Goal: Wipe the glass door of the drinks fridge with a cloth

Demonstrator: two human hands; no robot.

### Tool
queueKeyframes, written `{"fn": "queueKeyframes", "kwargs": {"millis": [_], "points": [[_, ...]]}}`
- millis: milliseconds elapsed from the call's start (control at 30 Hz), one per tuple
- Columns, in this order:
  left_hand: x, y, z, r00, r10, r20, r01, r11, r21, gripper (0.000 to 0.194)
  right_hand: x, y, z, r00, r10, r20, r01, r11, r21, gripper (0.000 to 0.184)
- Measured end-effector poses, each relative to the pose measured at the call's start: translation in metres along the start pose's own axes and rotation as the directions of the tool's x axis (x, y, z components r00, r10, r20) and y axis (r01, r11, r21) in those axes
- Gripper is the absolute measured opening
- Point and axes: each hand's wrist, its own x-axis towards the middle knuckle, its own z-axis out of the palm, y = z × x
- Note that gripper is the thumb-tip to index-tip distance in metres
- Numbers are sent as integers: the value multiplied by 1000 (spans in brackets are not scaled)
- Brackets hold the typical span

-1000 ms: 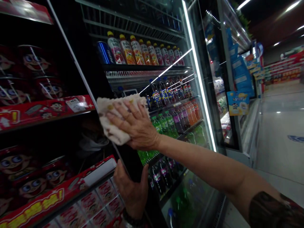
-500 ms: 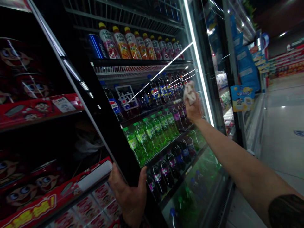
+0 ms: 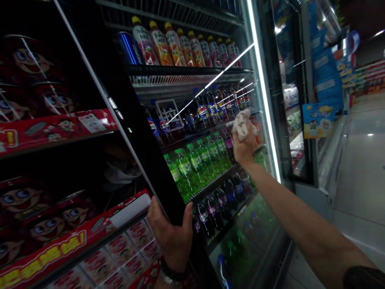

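My right hand (image 3: 245,146) is closed around a crumpled white cloth (image 3: 241,124) and holds it up at the glass door of a drinks fridge, near the lit strip on its right. Whether the cloth presses on the glass I cannot tell. Lower down, my left hand (image 3: 173,237) grips the black frame (image 3: 153,160) of the fridge door, thumb on the front and fingers at the left edge. Behind the glass stand green soda bottles (image 3: 195,160), dark cola bottles (image 3: 212,208) and yellow-capped juice bottles (image 3: 174,44).
On the left, shelves with red trim (image 3: 60,124) hold dark red cartoon-face tubs (image 3: 33,60). Further right, blue snack bags (image 3: 319,120) hang beside another fridge, with the pale tiled floor (image 3: 357,172) of the aisle beyond.
The right hand and cloth have moved a little down and left across the glass. The left hand keeps its place on the frame while the view shifts slightly.
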Motion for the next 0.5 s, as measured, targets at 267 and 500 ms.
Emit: {"fn": "queueKeyframes", "kwargs": {"millis": [267,500], "points": [[-3,-3,0,998,53,31,-55,997,47,97,-117,-170,-47,523,-844,121,804,536,258,68],[-1,-3,0,1000,-3,1,3,1000,-20,112,-86,-119,-38,559,-820,120,783,570,248,64]]}}
